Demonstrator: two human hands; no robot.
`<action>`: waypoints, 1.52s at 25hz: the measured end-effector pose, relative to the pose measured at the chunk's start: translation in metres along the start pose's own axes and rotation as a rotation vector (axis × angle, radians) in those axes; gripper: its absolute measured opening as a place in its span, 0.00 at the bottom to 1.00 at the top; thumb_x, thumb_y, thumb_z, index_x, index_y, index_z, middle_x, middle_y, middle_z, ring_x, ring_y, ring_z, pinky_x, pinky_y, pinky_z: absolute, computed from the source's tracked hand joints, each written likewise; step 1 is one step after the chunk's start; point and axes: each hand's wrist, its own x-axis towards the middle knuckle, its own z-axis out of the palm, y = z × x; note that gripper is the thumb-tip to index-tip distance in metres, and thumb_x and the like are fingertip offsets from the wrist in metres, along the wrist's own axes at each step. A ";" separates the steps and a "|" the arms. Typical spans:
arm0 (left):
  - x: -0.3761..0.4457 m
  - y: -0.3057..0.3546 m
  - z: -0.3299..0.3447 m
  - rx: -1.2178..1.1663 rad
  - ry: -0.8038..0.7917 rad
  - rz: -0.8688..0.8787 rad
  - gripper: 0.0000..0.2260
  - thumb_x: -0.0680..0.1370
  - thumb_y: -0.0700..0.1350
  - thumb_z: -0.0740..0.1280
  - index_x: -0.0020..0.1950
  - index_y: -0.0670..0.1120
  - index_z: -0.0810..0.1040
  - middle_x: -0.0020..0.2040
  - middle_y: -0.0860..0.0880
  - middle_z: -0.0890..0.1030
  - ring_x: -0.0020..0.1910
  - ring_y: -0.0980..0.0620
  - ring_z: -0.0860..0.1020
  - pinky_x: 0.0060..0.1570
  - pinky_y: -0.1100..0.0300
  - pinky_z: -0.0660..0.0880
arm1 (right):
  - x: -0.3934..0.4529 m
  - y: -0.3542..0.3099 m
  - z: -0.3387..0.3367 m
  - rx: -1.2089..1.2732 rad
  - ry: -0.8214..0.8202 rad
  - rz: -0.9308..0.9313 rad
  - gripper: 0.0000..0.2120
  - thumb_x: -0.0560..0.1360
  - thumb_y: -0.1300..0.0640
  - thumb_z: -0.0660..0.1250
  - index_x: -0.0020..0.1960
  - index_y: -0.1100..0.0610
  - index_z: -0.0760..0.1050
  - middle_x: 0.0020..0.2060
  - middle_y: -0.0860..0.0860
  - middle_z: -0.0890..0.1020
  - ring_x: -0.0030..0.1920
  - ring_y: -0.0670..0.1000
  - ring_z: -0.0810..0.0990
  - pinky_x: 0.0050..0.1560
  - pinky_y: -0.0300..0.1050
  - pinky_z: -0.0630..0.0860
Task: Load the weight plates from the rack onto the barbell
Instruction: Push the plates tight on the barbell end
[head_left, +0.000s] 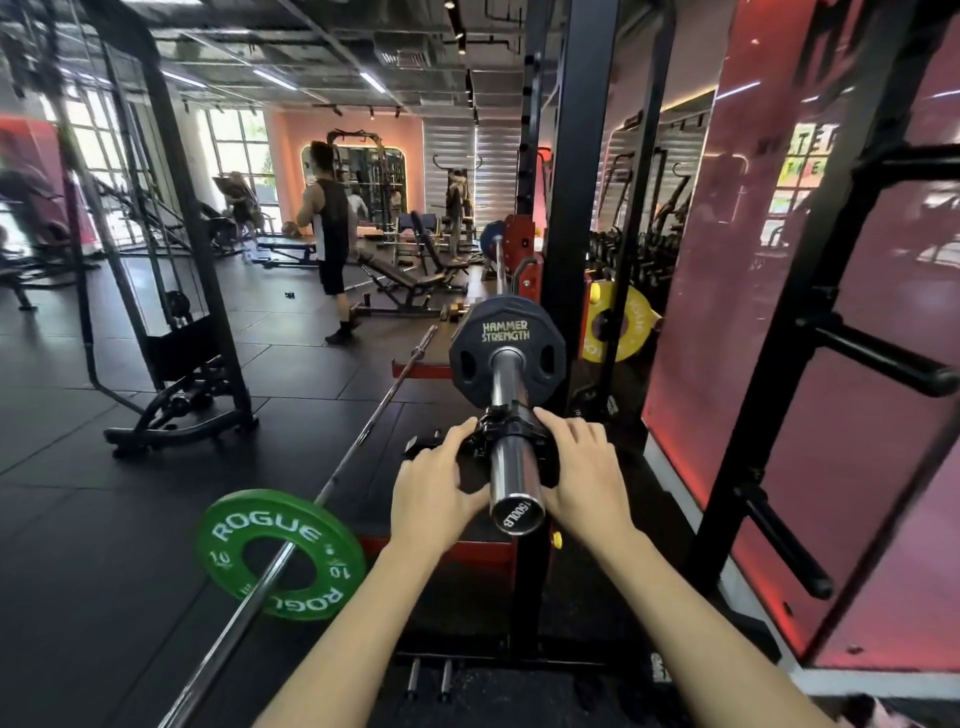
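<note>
A chrome barbell sleeve (511, 478) points toward me from the black rack upright (574, 156). A black Hammer Strength plate (467, 338) sits on the sleeve near the upright. A black collar clamp (506, 428) rings the sleeve in front of that plate, with a gap between them. My left hand (434, 486) grips the clamp's left side and its lever. My right hand (582, 467) grips the clamp's right side. A yellow plate (631, 325) hangs behind the upright on the right.
A second barbell lies on the floor at left with a green Rogue 10 plate (280, 553) on it. Empty black storage pegs (883, 358) stick out of the frame on the right. A person (330, 234) stands by benches further back. A cable machine (171, 291) stands at left.
</note>
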 end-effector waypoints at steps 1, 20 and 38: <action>0.011 -0.004 0.007 -0.005 0.001 -0.005 0.33 0.70 0.57 0.73 0.73 0.59 0.67 0.33 0.55 0.71 0.37 0.55 0.71 0.45 0.55 0.72 | 0.010 0.005 0.007 -0.001 -0.001 -0.004 0.38 0.69 0.44 0.72 0.74 0.46 0.60 0.59 0.47 0.73 0.60 0.52 0.68 0.56 0.48 0.71; 0.158 -0.052 0.096 -0.054 0.052 -0.017 0.32 0.68 0.60 0.72 0.72 0.59 0.68 0.36 0.55 0.74 0.38 0.54 0.72 0.39 0.55 0.71 | 0.144 0.065 0.091 -0.129 0.032 -0.065 0.42 0.66 0.45 0.74 0.74 0.48 0.59 0.53 0.51 0.73 0.54 0.55 0.70 0.51 0.50 0.71; 0.164 -0.048 0.094 -0.223 0.053 0.027 0.39 0.70 0.55 0.74 0.77 0.58 0.59 0.60 0.58 0.73 0.55 0.57 0.73 0.56 0.54 0.74 | 0.147 0.054 0.081 -0.145 0.141 -0.213 0.31 0.68 0.51 0.73 0.69 0.55 0.70 0.60 0.52 0.76 0.56 0.56 0.72 0.51 0.50 0.70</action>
